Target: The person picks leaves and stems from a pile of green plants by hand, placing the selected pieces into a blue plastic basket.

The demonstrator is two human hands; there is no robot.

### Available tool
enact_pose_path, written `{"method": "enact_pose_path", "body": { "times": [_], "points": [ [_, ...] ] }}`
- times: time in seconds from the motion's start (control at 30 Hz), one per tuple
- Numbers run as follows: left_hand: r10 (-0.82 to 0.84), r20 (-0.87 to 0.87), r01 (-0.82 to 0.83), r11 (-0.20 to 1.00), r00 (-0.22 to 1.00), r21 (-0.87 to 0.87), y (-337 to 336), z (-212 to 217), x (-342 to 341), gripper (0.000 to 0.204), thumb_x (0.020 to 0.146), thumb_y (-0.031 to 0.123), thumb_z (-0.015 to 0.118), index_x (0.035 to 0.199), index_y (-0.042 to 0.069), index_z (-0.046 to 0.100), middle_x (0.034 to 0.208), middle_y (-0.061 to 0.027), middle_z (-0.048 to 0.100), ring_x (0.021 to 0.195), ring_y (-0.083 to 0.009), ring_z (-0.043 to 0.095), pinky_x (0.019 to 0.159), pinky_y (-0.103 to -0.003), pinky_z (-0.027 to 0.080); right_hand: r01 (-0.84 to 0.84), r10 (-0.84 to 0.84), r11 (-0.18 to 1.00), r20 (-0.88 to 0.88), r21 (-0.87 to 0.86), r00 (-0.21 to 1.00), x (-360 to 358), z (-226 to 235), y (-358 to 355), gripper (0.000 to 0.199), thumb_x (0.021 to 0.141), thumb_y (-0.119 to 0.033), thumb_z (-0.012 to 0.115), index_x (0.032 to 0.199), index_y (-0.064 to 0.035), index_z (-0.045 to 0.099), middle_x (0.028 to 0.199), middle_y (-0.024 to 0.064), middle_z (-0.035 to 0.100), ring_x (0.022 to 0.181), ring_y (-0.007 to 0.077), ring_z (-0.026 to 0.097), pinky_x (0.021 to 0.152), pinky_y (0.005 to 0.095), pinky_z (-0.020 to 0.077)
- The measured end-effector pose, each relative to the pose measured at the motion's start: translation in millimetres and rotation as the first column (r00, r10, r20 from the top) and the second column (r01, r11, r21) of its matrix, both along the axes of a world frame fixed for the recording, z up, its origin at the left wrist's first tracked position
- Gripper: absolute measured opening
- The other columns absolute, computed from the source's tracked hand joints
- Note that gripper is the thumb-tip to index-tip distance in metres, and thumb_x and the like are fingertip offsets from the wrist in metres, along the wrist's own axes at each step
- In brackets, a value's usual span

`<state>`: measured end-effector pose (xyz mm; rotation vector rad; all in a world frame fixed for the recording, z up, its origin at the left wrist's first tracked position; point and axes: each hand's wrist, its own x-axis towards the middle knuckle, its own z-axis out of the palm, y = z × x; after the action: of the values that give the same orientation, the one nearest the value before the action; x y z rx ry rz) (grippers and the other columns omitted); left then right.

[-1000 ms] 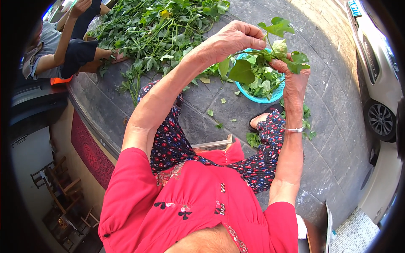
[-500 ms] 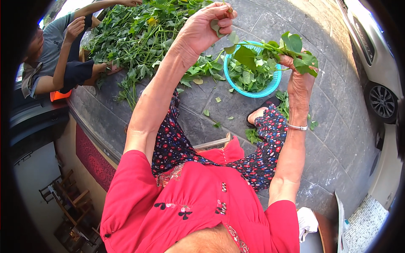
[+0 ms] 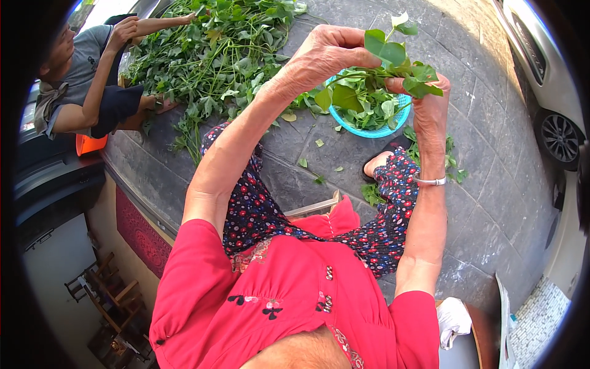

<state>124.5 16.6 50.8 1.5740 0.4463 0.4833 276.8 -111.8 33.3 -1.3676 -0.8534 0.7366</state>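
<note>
My right hand (image 3: 431,92) grips a sprig of leafy green stems (image 3: 402,72) above a turquoise plastic basket (image 3: 372,133). From the left, my left hand (image 3: 335,55) reaches to the same sprig, with thumb and fingers pinched at its leaves. The exact spot of that pinch is partly hidden by a broad leaf. Under the hands, the basket holds many loose green leaves (image 3: 359,114). It stands on the paving just beyond my right foot.
A large heap of leafy vines (image 3: 215,67) covers the ground at the far left. Beside it sits another person (image 3: 86,80), one hand at the heap, near an orange container (image 3: 91,144). Leaf scraps lie on the grey paving (image 3: 485,203). A pale car (image 3: 553,92) stands at right.
My left hand has come down and right, from above the heap's edge to the sprig in my right hand. The other person's hands have shifted slightly.
</note>
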Motion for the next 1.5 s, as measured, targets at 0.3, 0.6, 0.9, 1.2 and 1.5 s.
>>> {"method": "enact_pose_path", "body": {
  "times": [0.3, 0.6, 0.9, 1.2, 1.5],
  "points": [
    [0.065, -0.079, -0.058, 0.994, 0.995, 0.089, -2, -7, 2, 0.019, 0.081, 0.013, 0.066, 0.096, 0.002, 0.069, 0.086, -0.0022, 0.066, 0.081, -0.008, 0.061, 0.077, -0.022, 0.048, -0.069, 0.07, 0.991, 0.005, -0.113, 0.998, -5, 4, 2, 0.017, 0.069, 0.0, 0.069, 0.086, 0.0012, 0.069, 0.075, 0.0022, 0.066, 0.066, 0.0068, 0.058, 0.061, 0.0221, 0.0472],
    [0.07, -0.08, -0.069, 0.997, 0.994, 0.018, -4, -16, 9, 0.021, 0.081, 0.015, 0.066, 0.097, 0.002, 0.068, 0.086, -0.0025, 0.066, 0.08, -0.0077, 0.061, 0.076, -0.021, 0.048, -0.108, 0.105, 0.99, -0.042, -0.088, 0.994, -7, 3, 1, 0.016, 0.07, 0.0, 0.07, 0.086, 0.0011, 0.069, 0.075, 0.0023, 0.066, 0.067, 0.0065, 0.059, 0.061, 0.0225, 0.048],
    [-0.028, -0.043, 0.019, 0.978, 0.999, -0.208, -11, -24, 17, 0.017, 0.083, 0.018, 0.063, 0.091, 0.003, 0.065, 0.082, 0.0011, 0.062, 0.077, -0.0054, 0.057, 0.074, -0.019, 0.044, -0.005, 0.016, 0.985, 0.064, -0.173, 0.998, 7, -22, 4, 0.01, 0.077, -0.007, 0.064, 0.079, 0.0016, 0.068, 0.072, 0.0024, 0.065, 0.063, 0.0063, 0.056, 0.056, 0.0232, 0.0455],
    [0.21, 0.073, -0.148, 0.858, 0.975, -0.492, 4, -26, 24, 0.009, 0.088, 0.01, 0.055, 0.085, 0.003, 0.059, 0.073, 0.0014, 0.053, 0.059, -0.0054, 0.039, 0.056, -0.02, 0.034, 0.141, -0.097, 0.99, -0.644, 0.016, 0.759, 50, -22, -12, 0.011, 0.069, -0.001, 0.069, 0.078, -0.0013, 0.062, 0.074, 0.0074, 0.064, 0.062, 0.0165, 0.061, 0.051, 0.0221, 0.0402],
    [0.149, -0.345, 0.029, 0.887, 0.927, 0.461, 14, -110, 50, 0.027, 0.079, 0.019, 0.057, 0.1, 0.003, 0.066, 0.084, -0.0185, 0.065, 0.077, -0.028, 0.064, 0.069, -0.036, 0.049, -0.005, 0.411, 0.9, -0.844, 0.436, 0.343, 67, -29, -10, 0.021, 0.074, -0.012, 0.065, 0.092, -0.0025, 0.061, 0.083, 0.0069, 0.062, 0.061, 0.0146, 0.046, 0.048, 0.025, 0.0291]
  ]
}}
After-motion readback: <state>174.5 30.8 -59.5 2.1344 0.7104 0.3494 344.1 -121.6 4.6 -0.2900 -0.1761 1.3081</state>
